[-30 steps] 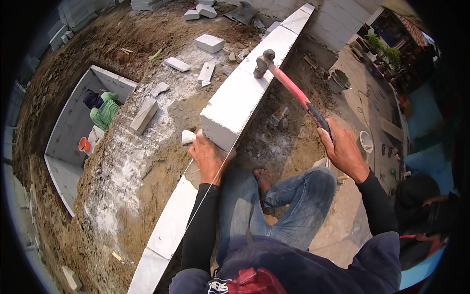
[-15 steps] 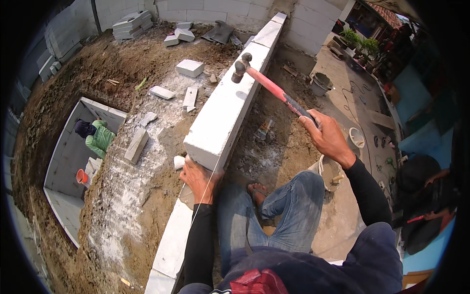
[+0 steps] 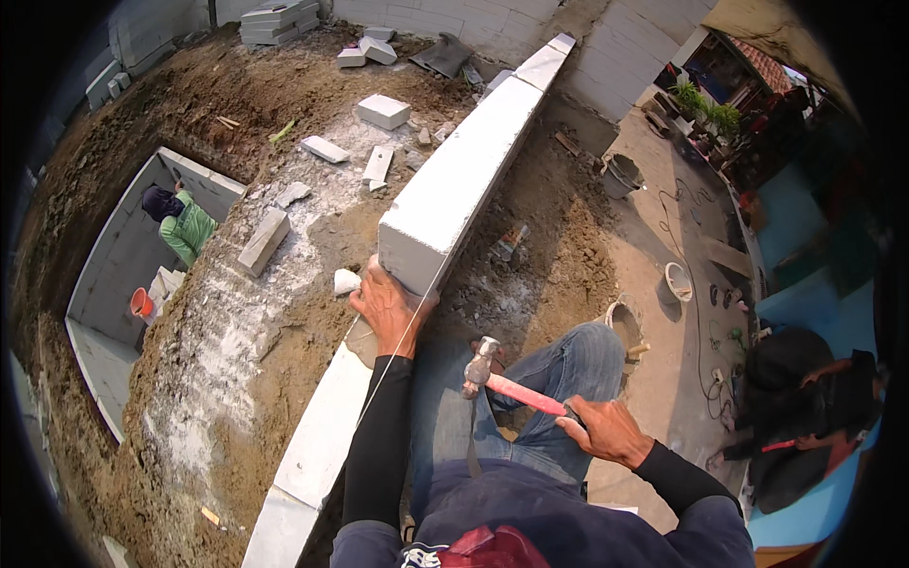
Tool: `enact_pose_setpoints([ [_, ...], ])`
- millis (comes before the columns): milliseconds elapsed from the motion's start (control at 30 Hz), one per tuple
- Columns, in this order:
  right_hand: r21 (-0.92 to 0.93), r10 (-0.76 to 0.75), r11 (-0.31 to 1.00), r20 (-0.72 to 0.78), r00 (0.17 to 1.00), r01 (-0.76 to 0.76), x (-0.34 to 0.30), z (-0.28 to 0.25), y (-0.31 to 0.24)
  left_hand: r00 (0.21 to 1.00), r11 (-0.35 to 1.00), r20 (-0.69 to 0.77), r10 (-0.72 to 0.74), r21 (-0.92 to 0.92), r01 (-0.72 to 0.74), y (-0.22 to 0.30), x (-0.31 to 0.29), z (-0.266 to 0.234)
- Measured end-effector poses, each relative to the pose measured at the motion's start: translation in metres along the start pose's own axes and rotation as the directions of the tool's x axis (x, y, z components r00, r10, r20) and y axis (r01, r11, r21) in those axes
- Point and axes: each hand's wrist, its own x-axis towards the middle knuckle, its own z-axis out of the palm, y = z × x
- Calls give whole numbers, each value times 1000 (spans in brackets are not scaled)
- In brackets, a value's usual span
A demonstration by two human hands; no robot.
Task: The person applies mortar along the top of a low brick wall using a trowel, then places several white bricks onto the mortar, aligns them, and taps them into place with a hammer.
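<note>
My left hand [image 3: 386,310] grips the near lower end of a long white block [image 3: 459,166], which lies along the wall. Its fingers are spread across the block's end face, and some fingertips are hidden. Just below the hand is grey mortar [image 3: 360,341] on the lower white course [image 3: 317,426]. A thin string [image 3: 396,352] runs past the wrist along the wall. My right hand [image 3: 606,431] is closed around the handle of a hammer [image 3: 521,390]. The hammer's metal head hangs over my knees, apart from the block.
At left, a person in green [image 3: 187,225] is in a block-lined pit [image 3: 99,369] beside an orange bucket [image 3: 141,303]. Offcut blocks [image 3: 383,112] lie on the soil. Buckets [image 3: 622,176] and a cable stand to the right, where another person in black [image 3: 805,398] sits.
My right hand has brought the hammer down and back from above the block to over my knees. My left hand stays at the block's end. The view has shifted slightly.
</note>
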Motion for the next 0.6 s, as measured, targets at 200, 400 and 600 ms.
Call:
enact_pose_setpoints([
  [200, -24, -261, 965, 30, 965, 262, 80, -27, -72, 999, 997, 50, -7, 83, 3, 7, 5, -9],
  [400, -43, -134, 991, -141, 981, 129, 129, -47, -59, 994, 993, -80, 78, 96, -70, -14, 8, 1],
  [600, -24, -202, 979, -75, 976, 201, 111, -37, -68, 997, 990, 30, 65, 119, -69, 14, 3, -9],
])
